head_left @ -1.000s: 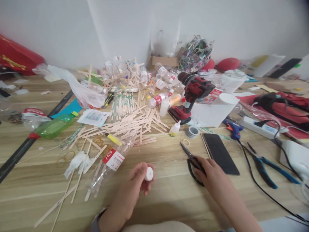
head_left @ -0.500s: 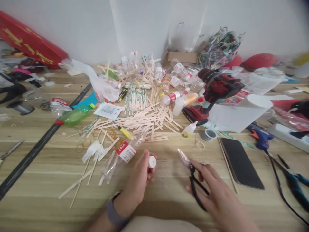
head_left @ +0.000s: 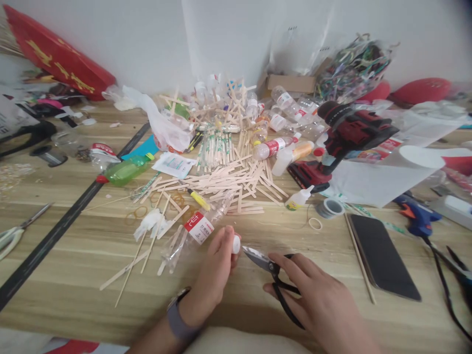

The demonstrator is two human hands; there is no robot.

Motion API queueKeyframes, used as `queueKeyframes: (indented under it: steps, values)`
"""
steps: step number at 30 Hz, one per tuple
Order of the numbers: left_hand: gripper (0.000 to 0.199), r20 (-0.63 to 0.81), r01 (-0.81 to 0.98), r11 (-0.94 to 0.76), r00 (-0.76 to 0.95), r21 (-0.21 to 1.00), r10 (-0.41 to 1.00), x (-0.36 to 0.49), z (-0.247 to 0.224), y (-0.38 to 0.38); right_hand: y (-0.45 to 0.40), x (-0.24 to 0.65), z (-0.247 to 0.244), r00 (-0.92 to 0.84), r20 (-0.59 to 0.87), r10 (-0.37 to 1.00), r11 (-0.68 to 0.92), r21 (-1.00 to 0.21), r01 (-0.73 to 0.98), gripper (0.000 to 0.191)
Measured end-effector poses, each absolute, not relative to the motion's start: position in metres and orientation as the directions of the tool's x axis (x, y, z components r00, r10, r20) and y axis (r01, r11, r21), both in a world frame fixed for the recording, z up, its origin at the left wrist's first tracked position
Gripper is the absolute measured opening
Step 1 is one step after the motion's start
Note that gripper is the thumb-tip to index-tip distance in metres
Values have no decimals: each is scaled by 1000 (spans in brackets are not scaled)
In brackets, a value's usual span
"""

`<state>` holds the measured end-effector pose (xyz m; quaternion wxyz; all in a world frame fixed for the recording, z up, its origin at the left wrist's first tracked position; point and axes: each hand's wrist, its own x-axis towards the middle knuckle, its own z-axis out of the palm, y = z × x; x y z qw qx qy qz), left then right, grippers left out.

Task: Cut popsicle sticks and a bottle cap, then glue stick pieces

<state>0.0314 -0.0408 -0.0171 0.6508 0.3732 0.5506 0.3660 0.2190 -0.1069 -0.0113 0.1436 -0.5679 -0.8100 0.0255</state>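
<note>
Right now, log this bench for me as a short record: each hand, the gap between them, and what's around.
Left hand: holds white cap
Right hand: holds black scissors
Gap: black scissors point at white cap, very close; contact unclear
Near left hand: bottle, lying down, red-and-white label
Right of right hand: phone, dark screen
Beyond: wooden sticks, drill standing on its base

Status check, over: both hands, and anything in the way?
Left hand: holding round white piece. Right hand: gripping black-handled scissors, tip pointed at the piece. Plastic bottle near left hand, outside the scissors' line.
</note>
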Motion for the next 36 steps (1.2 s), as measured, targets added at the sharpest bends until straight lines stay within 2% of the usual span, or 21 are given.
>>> queueKeyframes:
  steps: [5,19,22,25,28,30,32,34,36]
  values:
    - [49,-445,-40,454,142,890,884,33,-15,-39,-100,213,-3,-280,331,901,347,-167,923,33]
    - [46,-285,149,266,124,952,950,30,-26,-40,-95,211,-5,-329,364,871,370,-48,928,27]
    - [45,-202,250,164,133,954,970,31,-20,-42,-95,210,-6,-323,371,871,366,-51,929,27]
    - [38,-97,331,50,127,942,987,30,-15,-47,-96,208,-8,-271,339,901,337,-155,929,28]
    - [28,123,461,-179,148,869,981,27,-12,-51,-97,205,-10,-174,183,968,236,-414,879,30]
    - [26,344,579,-390,194,716,919,24,-12,-52,-96,203,-8,-129,8,992,109,-594,797,31]
    - [27,530,655,-541,244,527,812,21,-12,-50,-93,201,-2,-119,-167,979,-37,-712,701,35]
    - [27,644,678,-633,302,374,703,19,-12,-47,-91,201,7,-133,-305,943,-159,-765,625,36]
    - [27,698,656,-696,352,291,624,17,-12,-45,-91,202,14,-164,-387,907,-227,-779,585,35]
